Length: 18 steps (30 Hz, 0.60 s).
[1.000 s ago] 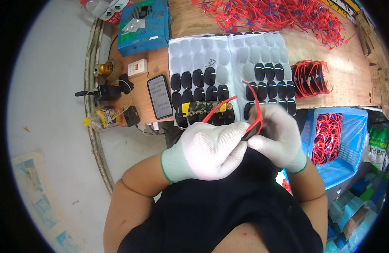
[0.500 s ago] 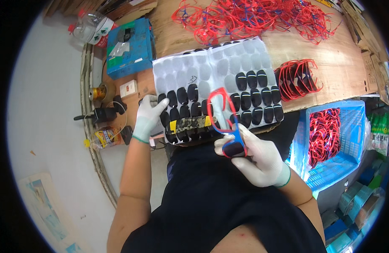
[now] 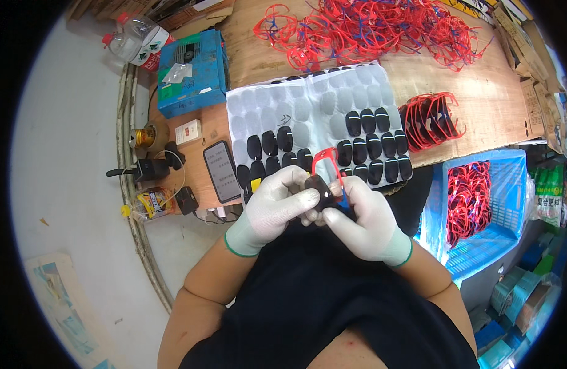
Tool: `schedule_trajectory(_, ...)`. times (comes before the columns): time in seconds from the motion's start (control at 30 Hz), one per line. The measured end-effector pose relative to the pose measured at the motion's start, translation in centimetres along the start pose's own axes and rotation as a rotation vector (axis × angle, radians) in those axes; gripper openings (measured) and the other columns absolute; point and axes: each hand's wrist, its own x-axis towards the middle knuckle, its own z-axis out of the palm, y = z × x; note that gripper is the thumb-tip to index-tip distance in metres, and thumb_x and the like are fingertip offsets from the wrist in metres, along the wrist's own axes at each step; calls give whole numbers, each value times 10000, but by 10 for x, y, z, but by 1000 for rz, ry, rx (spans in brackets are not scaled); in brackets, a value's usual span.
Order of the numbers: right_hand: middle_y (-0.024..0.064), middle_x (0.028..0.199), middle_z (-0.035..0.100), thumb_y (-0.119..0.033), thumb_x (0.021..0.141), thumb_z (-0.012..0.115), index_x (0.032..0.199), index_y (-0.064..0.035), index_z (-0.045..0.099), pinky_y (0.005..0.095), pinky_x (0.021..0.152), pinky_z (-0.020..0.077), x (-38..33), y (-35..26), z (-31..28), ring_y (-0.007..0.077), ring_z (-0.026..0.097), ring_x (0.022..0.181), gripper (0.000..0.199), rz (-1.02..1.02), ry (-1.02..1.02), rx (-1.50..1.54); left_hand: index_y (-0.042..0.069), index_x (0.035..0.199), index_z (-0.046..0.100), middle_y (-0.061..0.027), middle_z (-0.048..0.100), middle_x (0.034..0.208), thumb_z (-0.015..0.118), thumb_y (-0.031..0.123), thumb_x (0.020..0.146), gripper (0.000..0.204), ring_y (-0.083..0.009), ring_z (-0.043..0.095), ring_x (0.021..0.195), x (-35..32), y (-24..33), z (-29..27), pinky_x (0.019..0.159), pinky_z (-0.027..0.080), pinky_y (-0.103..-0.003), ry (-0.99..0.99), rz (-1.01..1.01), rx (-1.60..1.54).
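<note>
In front of my body, both gloved hands meet over a pair of red and blue glasses frames (image 3: 325, 157). My left hand (image 3: 270, 206) pinches a dark lens (image 3: 321, 189) between thumb and fingers, against the frames. The frames are gripped by my right hand (image 3: 371, 222), its thumb close to the lens. My fingers cover much of the frames' lower part. Just beyond lies a white sheet (image 3: 271, 101) with rounded pockets, several rows of them holding black lenses (image 3: 374, 146).
A tangled heap of red frames (image 3: 369, 31) lies at the back, and a row of glasses (image 3: 432, 120) stands at right. A blue basket (image 3: 486, 243) holds more. To the left are a phone (image 3: 222, 171), a small box (image 3: 188, 131) and a blue metal box (image 3: 194, 71).
My left hand has taken a lens from the sheet's left edge and brought it right to the frames. The frames have been turned and lowered in my right hand. The phone now shows.
</note>
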Motion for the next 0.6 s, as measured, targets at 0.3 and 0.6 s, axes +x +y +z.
schedule_trajectory(0.3,60,802,705,-112,981,541,1069,-16,659,296,715,543,6,-8,-6,186,696,729,176,-83,-167,226,-10,1173,622,-78,684,949,618,148,982,248,-89,608,709,-2,-4,-1,660,504,-238,-169,53,-504)
schedule_trajectory(0.6,73,660,603,-45,917,572,1009,3,671,360,568,475,0,-2,5,268,603,568,143,-278,77,-141,4,1055,612,-70,637,885,645,237,974,249,-107,565,692,-4,-8,11,605,443,-238,121,98,-135)
